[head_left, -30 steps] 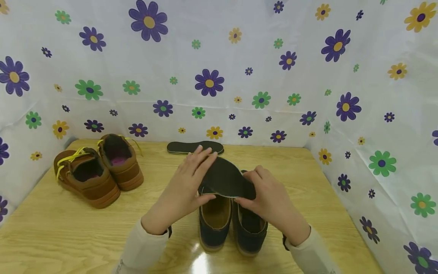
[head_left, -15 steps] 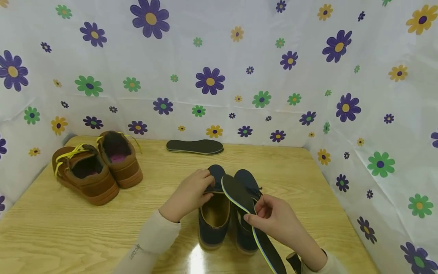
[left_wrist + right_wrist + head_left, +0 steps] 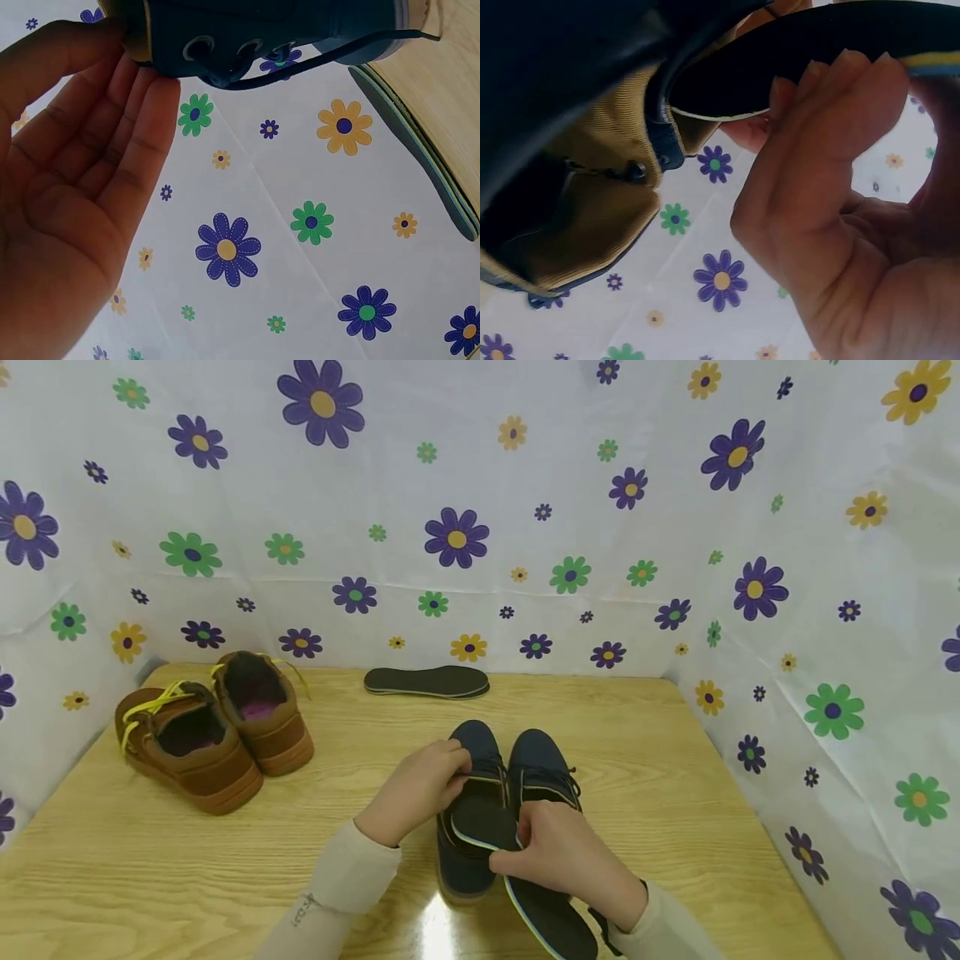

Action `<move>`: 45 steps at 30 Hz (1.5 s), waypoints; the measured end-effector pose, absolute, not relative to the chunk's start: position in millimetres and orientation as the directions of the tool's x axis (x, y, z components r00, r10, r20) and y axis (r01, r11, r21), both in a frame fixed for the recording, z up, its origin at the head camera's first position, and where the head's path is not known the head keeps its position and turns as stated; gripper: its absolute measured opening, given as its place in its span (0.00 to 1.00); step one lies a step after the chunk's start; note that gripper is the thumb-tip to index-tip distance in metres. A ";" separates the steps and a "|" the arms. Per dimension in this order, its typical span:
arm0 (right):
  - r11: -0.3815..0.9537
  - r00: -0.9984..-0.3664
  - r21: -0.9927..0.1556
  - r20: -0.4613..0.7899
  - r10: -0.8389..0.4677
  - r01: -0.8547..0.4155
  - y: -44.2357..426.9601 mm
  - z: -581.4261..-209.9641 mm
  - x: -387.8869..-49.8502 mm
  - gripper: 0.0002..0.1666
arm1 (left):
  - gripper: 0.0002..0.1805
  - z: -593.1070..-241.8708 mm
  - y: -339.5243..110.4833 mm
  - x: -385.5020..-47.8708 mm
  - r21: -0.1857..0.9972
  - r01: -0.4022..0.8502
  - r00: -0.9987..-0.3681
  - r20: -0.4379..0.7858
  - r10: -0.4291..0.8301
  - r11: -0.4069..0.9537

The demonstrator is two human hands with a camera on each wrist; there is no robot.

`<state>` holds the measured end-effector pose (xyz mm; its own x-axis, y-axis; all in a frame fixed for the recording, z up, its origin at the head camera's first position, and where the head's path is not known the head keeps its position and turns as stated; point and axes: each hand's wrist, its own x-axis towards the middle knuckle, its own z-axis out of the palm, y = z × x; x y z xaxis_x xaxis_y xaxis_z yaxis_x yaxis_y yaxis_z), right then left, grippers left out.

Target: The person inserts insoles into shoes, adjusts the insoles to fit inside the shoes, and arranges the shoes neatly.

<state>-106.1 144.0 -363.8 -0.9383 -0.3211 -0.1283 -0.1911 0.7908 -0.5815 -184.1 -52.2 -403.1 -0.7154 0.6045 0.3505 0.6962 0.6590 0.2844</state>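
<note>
A pair of navy lace-up shoes stands side by side on the table, toes away from me. My left hand [image 3: 412, 795] pinches the upper edge of the left navy shoe [image 3: 465, 870] near its laces; the left wrist view shows thumb and fingertips on that navy shoe [image 3: 262, 26]. My right hand [image 3: 573, 853] grips a black insole [image 3: 553, 917] around its middle, with a thin coloured layer along its edge. The front end of the insole [image 3: 840, 34] lies at the left shoe's opening, and its heel end points back toward me. The right navy shoe [image 3: 537, 753] is partly covered by my right hand.
Another black insole pair [image 3: 426, 681], seemingly stacked, lies at the table's back edge. Two brown shoes [image 3: 217, 777] with yellow laces stand at the left. A white flowered cloth [image 3: 622, 543] encloses the wooden table [image 3: 360, 727] at the back and sides.
Both hands first held the insole above the shoes. My left hand let go and took the left shoe's edge; my right hand swung the insole lengthwise and brought its front end into the shoe's opening.
</note>
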 end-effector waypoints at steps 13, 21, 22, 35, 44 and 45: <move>0.819 -0.938 -0.532 -0.121 -0.325 -0.215 111.7 -362.6 -129.7 0.29 | 0.07 -401.1 -53.5 -183.4 0.308 0.697 -0.716 0.362 0.597 0.648; 0.876 -0.942 -0.392 -0.062 -0.330 -0.281 95.2 -366.6 -138.8 0.29 | 0.07 -401.2 -54.3 -183.1 0.317 0.694 -0.720 0.344 0.603 0.647; 0.879 -0.941 -0.379 -0.055 -0.333 -0.289 93.6 -367.2 -139.7 0.29 | 0.07 -401.0 -54.3 -183.1 0.316 0.694 -0.719 0.345 0.603 0.647; 0.893 -0.937 -0.305 -0.011 -0.350 -0.331 82.8 -377.1 -141.8 0.26 | 0.06 -400.9 -54.2 -182.2 0.320 0.695 -0.718 0.357 0.597 0.644; 0.951 -0.939 0.132 0.169 -0.299 -0.279 75.8 -386.3 -114.4 0.34 | 0.07 -400.3 -54.9 -183.3 0.310 0.690 -0.722 0.360 0.591 0.654; 0.953 -0.940 0.151 0.187 -0.287 -0.261 75.9 -386.1 -109.4 0.36 | 0.07 -400.3 -54.8 -183.6 0.310 0.690 -0.722 0.361 0.590 0.654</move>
